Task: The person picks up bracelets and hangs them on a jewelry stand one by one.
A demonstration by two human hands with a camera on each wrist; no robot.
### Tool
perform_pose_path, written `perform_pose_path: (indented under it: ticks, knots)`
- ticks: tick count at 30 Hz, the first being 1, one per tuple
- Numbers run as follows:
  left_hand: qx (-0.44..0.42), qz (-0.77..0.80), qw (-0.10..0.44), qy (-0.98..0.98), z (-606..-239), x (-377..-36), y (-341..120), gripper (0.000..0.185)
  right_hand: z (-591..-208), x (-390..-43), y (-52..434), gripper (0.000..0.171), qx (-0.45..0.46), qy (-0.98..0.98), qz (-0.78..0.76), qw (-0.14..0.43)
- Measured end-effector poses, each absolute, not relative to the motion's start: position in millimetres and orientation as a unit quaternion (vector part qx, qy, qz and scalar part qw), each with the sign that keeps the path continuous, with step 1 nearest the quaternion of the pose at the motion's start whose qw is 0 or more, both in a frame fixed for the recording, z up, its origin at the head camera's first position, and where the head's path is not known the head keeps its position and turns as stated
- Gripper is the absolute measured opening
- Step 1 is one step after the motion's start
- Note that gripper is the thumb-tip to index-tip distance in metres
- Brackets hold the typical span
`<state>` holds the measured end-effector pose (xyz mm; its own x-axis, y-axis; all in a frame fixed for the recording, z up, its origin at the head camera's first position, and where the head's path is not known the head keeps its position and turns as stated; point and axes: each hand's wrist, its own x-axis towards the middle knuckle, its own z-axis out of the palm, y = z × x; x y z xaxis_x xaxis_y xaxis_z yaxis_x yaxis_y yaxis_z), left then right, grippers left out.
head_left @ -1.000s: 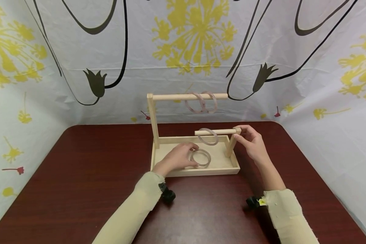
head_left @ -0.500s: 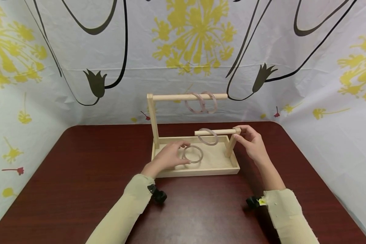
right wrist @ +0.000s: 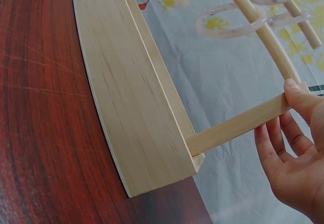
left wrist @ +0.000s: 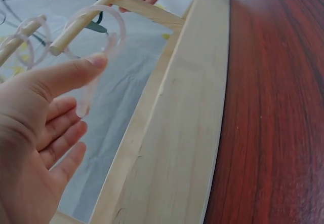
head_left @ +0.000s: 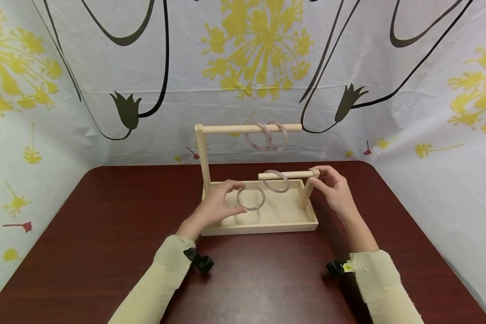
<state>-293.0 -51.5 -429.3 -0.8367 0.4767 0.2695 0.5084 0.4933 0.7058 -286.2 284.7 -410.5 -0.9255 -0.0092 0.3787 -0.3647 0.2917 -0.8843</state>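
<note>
In the head view, my left hand (head_left: 212, 209) pinches a translucent pinkish bangle (head_left: 263, 200) between thumb and fingers, holding it upright over the tray, left of the lower bar's free end. The left wrist view shows that bangle (left wrist: 85, 102) nearly edge-on, partly hidden by the thumb. My right hand (head_left: 335, 191) grips the top of the short post (head_left: 306, 193) of a pale wooden stand; in the right wrist view its thumb lies on the post's top and its fingers underneath. Another bangle (head_left: 288, 184) hangs on the lower bar (head_left: 297, 174).
Two more bangles, one bangle (head_left: 248, 140) beside the other bangle (head_left: 287, 139), hang on the taller upper bar (head_left: 227, 129). A tall post (head_left: 204, 162) carries that bar at the left. The stand's shallow tray (head_left: 263, 229) rests on a dark red table (head_left: 117, 238) before a patterned cloth (head_left: 178, 58).
My left hand has moved left and slightly up with its bangle, away from the lower bar's area. The right hand and the hanging bangles have stayed in place.
</note>
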Motion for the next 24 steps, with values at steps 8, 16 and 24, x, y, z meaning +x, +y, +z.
perform_pose_path:
  ticks: [8, 16, 24]
  knots:
    - [-0.272, -0.562, 0.016, -0.781, -432.2, -297.4, -53.4, 0.058, -411.6, -286.3, 285.0, 0.025, 0.120, -0.784, 0.589, 0.152]
    - [-0.279, -0.606, 0.004, -0.745, -430.1, -297.8, -52.5, 0.058, -410.7, -285.8, 284.2, 0.028, 0.118, -0.788, 0.584, 0.154]
    - [-0.302, -0.625, -0.009, -0.720, -430.0, -296.8, -58.1, 0.057, -411.6, -287.3, 285.1, 0.033, 0.116, -0.789, 0.583, 0.154]
